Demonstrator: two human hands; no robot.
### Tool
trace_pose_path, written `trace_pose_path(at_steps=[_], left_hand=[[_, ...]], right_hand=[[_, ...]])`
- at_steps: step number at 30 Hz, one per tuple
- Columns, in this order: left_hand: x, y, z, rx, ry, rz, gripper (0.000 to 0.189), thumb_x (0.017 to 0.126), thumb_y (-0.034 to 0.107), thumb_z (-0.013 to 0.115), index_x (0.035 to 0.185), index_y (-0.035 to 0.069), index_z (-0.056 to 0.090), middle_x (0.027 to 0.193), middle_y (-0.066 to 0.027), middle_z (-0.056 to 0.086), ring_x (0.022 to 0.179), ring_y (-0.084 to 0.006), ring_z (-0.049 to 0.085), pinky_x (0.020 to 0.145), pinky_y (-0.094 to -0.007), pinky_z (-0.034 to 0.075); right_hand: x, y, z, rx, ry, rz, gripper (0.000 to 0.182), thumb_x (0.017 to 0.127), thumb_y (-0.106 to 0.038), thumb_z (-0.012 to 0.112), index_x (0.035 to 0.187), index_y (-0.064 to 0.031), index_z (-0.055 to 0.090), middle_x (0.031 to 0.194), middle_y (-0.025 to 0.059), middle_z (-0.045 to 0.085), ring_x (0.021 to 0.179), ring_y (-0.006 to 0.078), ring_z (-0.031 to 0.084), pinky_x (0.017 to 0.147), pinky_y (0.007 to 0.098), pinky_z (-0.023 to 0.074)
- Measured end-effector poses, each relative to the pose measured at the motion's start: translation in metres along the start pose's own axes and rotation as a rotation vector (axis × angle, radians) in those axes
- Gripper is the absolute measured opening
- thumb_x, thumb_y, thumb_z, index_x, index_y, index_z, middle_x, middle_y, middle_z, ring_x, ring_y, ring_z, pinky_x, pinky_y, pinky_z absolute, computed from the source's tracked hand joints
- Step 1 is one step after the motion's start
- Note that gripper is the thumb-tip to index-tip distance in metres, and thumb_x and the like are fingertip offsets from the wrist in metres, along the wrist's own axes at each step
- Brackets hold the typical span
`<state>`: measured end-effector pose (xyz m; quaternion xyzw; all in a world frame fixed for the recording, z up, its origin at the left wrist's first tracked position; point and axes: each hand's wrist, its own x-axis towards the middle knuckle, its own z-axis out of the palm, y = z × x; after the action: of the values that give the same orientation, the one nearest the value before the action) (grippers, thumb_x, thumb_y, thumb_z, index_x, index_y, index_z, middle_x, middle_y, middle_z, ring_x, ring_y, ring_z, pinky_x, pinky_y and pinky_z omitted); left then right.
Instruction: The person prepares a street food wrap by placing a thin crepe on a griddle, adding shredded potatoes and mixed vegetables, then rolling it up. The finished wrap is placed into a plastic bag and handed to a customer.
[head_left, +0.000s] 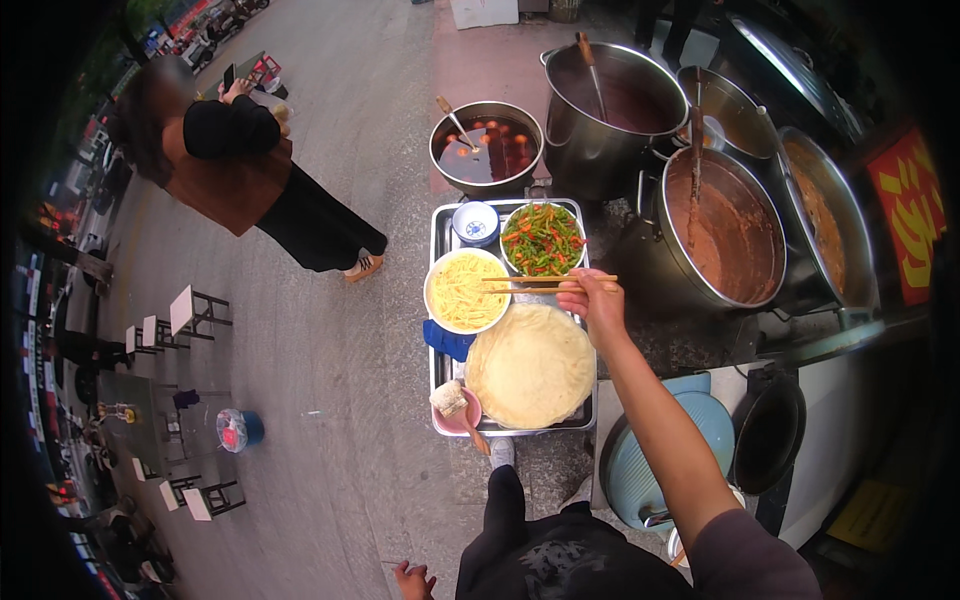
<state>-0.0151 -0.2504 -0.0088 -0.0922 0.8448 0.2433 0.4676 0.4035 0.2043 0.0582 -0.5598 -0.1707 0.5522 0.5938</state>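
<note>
My right hand (600, 304) grips a pair of wooden chopsticks (544, 280). Their tips reach over a white bowl of pale yellow shreds (466, 292). Just beyond it stand a bowl of green and red pepper strips (541, 238) and a blue-and-white bowl (475, 223). Round, thin flatbreads (531, 367) lie nearer me on the metal tray (517, 432). A pink bowl (442, 426) at the tray's near left corner holds a wooden-handled brush (451, 400). My left hand (414, 581) hangs low at the bottom edge, partly cut off; a thin line shows by its fingers.
A pan of eggs in dark liquid (487, 142) stands beyond the tray. Steel pots (724, 225) with ladles crowd the right. Nearer are an open blue-lidded griddle (671, 450), stools (191, 311) and a bucket (251, 427). A person (225, 161) stands left, holding a phone.
</note>
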Motion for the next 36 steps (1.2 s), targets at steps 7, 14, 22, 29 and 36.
trace_pose_path(at_steps=[7,14,22,29,36], left_hand=[[0.028,-0.012,-0.03,-0.162,-0.045,-0.069,0.059,0.079,0.007,0.054,0.131,0.021,0.03,0.109,-0.0138,0.051,0.099,-0.0262,0.049,0.08,-0.0521,0.046],[0.036,-0.009,-0.014,-0.249,-0.127,-0.065,0.058,0.079,0.006,0.053,0.132,0.015,0.029,0.104,-0.0121,0.052,0.098,-0.0245,0.049,0.081,-0.0492,0.046],[0.023,0.005,-0.004,-0.232,-0.056,-0.113,0.062,0.076,0.01,0.056,0.132,0.011,0.029,0.101,-0.01,0.051,0.094,-0.0225,0.049,0.081,-0.0479,0.046],[0.018,0.02,0.004,-0.246,-0.075,-0.057,0.059,0.078,0.01,0.055,0.132,0.01,0.031,0.101,-0.0099,0.051,0.094,-0.0223,0.049,0.081,-0.0456,0.046],[0.023,0.021,0.007,-0.22,-0.076,-0.069,0.057,0.079,0.01,0.055,0.131,0.01,0.032,0.102,-0.0093,0.05,0.094,-0.0213,0.049,0.08,-0.0443,0.047]], right_hand=[[0.031,0.073,0.071,-0.644,-0.047,-0.334,0.017,0.088,-0.013,0.054,0.092,0.0013,0.062,0.079,0.0107,0.063,0.061,0.017,0.063,0.055,0.027,0.0503],[0.057,0.115,0.072,-1.037,-0.112,-0.597,0.013,0.084,-0.011,0.057,0.093,-0.0036,0.063,0.088,0.0156,0.061,0.074,0.0324,0.061,0.064,0.0381,0.0491],[0.027,0.148,0.122,-1.142,-0.324,-0.758,0.014,0.083,-0.01,0.057,0.097,-0.009,0.06,0.086,0.0123,0.058,0.069,0.0322,0.06,0.06,0.0404,0.0495],[0.035,0.104,0.128,-1.214,-0.319,-0.76,0.013,0.084,-0.01,0.058,0.095,-0.0071,0.061,0.089,0.0125,0.06,0.071,0.0326,0.061,0.06,0.0394,0.0508],[0.068,0.125,0.098,-1.286,-0.332,-0.675,0.012,0.084,-0.01,0.056,0.094,-0.0045,0.062,0.087,0.0135,0.06,0.074,0.0325,0.061,0.062,0.0381,0.0507]])
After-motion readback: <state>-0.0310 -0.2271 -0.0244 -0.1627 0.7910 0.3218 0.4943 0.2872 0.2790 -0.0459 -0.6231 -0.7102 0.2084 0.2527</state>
